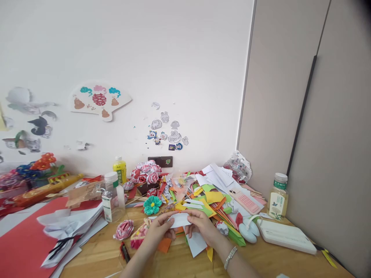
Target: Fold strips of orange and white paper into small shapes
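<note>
Both my hands meet low in the middle of the view over a wooden desk (278, 258). My left hand (158, 230) and my right hand (203, 227) each pinch one end of a small white piece of paper (180, 220) held between them, fingers closed on it. A silver bracelet (230, 257) circles my right wrist. Under the hands lie more white paper (196, 244) and an orange scrap (164, 245).
A heap of coloured paper scraps (208, 199) lies behind the hands. Paper roses (145, 172), a teal paper flower (152, 204), a clear bottle (111, 197), a yellow bottle (120, 169), a red sheet (26, 239), a pink phone (245, 200), a drink bottle (278, 196) and a white device (285, 236) stand around.
</note>
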`<state>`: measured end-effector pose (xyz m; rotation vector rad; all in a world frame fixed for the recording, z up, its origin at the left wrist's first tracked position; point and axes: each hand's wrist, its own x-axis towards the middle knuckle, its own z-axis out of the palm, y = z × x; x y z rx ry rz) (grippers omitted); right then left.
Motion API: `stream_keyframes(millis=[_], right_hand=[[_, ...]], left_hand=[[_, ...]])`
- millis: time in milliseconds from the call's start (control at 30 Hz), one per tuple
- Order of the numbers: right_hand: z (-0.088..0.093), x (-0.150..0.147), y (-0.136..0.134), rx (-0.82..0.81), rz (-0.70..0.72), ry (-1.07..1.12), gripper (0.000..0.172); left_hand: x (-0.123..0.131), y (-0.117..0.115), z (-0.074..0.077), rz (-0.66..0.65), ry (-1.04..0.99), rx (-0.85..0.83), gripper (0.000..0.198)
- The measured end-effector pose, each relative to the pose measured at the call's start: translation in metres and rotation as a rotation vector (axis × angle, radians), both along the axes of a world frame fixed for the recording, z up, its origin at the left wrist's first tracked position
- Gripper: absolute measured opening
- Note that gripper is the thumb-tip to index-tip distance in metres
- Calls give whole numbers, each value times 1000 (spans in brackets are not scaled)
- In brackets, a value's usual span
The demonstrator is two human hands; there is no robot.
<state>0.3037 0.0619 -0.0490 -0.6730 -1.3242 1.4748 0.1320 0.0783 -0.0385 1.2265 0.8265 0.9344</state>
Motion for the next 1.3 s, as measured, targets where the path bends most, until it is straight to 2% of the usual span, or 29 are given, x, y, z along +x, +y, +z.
stream_keyframes(millis=[200, 400, 600, 867, 1067, 1300], right_hand=[[3, -2, -1, 21, -53, 33, 30], [3, 1, -1, 117, -92, -16, 23], [-2, -1, 0, 187, -114, -145, 21], [-5, -1, 1, 203, -183, -356, 30], [-6, 0, 3, 213, -174, -417, 28], [-10, -1, 6, 195, -195, -434, 28]], left_hand=[[-1, -4, 7, 44, 14, 28, 52], [3, -13, 15, -50, 110, 130, 44], [9, -14, 11, 101, 266, 223, 37], [8, -15, 9, 108, 335, 302, 32], [8, -11, 2, 49, 288, 252, 32], [7, -8, 1, 53, 277, 153, 34]])
